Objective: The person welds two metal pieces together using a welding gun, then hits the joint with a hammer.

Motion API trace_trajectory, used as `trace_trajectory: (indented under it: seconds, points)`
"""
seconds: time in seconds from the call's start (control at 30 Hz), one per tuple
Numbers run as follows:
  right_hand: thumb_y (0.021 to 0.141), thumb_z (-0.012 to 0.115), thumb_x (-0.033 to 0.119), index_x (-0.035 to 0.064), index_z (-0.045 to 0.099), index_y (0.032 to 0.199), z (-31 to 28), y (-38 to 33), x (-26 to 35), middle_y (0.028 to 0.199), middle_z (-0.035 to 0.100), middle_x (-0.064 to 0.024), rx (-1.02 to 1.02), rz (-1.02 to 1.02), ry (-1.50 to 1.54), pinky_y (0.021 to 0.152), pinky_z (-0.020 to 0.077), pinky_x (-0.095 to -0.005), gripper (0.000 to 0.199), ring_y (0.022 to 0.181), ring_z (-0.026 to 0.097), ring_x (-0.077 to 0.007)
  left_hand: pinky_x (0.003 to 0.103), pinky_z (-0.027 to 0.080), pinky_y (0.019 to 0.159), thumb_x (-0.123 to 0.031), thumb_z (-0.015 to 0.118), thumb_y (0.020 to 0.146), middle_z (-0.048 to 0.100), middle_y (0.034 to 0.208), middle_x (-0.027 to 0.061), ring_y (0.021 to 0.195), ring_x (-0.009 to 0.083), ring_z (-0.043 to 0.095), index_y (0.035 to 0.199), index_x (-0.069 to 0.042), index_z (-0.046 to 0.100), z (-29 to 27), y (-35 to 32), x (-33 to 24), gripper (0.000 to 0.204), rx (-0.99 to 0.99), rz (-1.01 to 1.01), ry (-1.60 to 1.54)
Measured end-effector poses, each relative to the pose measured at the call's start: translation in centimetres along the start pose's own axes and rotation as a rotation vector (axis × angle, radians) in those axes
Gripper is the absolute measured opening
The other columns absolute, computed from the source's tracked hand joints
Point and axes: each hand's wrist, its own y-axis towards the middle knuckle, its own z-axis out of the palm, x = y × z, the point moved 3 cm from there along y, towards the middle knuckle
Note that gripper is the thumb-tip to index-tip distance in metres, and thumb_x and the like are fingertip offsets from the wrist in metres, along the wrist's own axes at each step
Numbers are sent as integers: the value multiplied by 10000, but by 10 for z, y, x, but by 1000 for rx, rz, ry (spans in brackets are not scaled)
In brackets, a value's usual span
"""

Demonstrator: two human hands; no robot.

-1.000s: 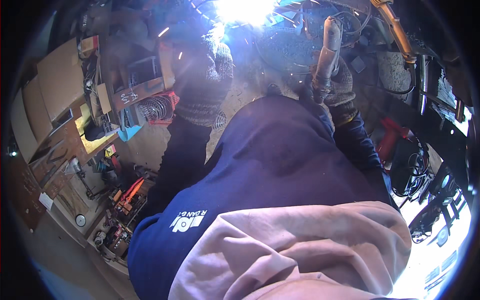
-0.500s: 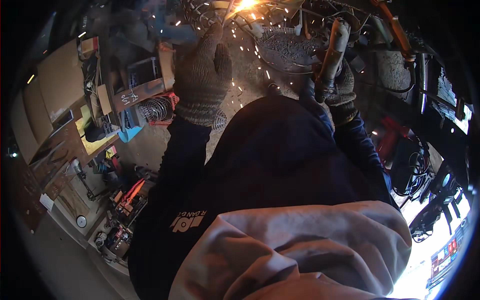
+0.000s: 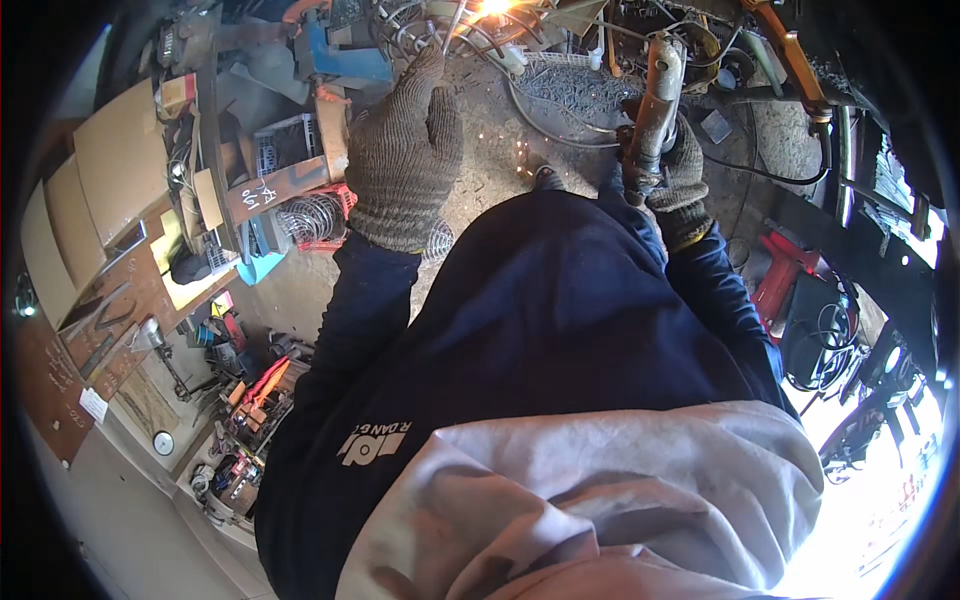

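My left hand [image 3: 405, 160], in a grey knit glove, reaches forward at the upper left of centre. Its fingertips close round a thin metal rod [image 3: 454, 25], close beside a bright orange glow [image 3: 493, 6] at the top edge. Bent metal wires and hoops crowd that spot, and the fingertips are partly lost among them. My right hand [image 3: 683, 180], gloved too, wraps round the lower end of a worn, cylindrical metal handle [image 3: 662, 95] that stands upright. Just what the right fingers press on is partly hidden.
Cardboard [image 3: 120, 165] and a rusty steel bench [image 3: 250, 197] line the left side. A coil of wire [image 3: 308, 218] lies in a red basket near my left wrist. Dark metal scraps [image 3: 570, 95] cover the floor ahead. An orange arm with a black cable [image 3: 800, 75] stands right.
The shower of sparks has nearly died away, and the glow is smaller. The whole scene looks brighter. The handle has shifted slightly; both hands stay almost in place.
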Motion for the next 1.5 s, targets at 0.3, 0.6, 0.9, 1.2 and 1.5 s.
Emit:
trace_trajectory:
  seconds: [0.3, 0.6, 0.9, 1.2, 1.5]
  points:
    - [943, 593, 109, 48, 549, 1179, 0, 2, -10, 985, 637, -84, -17, 24, -20, 708, 560, -332, 248, 875, 651, -188, 358, 540, 644, -162, 679, 849, 678, 843, 111, 719, 259, 662, 1141, -46, 643, 2, -2, 1, 315, -33, 27, 1]
    - [906, 656, 123, 65, 538, 1155, -3, 2, -23, 934, 611, -39, 18, 20, 134, 655, 547, -310, 282, 785, 633, -147, 321, 524, 564, -213, 711, 849, 649, 790, 39, 642, 175, 619, 1028, -34, 667, 12, -18, 16, 257, -269, 277, 273]
    - [1007, 477, 210, 2, 489, 1271, -8, 4, -26, 1006, 599, -120, 61, 124, 433, 803, 516, -372, 336, 917, 615, -232, 364, 551, 696, -125, 642, 853, 703, 852, 135, 737, 252, 693, 1175, -89, 649, -2, 5, -11, 324, 108, -119, 59]
    - [796, 785, 265, 47, 580, 1085, 12, -2, 24, 909, 606, -45, -38, -2, 116, 795, 491, -345, 417, 842, 601, -180, 366, 549, 686, -217, 615, 909, 699, 869, 159, 744, 265, 698, 1265, -147, 630, 1, 0, -4, 363, 134, -147, 32]
    - [809, 780, 177, 48, 600, 1208, 5, -6, 19, 1126, 666, -82, 2, -198, -324, 919, 491, -345, 456, 1044, 641, -195, 380, 556, 759, -156, 644, 884, 709, 1002, 166, 867, 304, 705, 1229, -81, 634, 1, 1, -5, 354, -11, 32, -43]
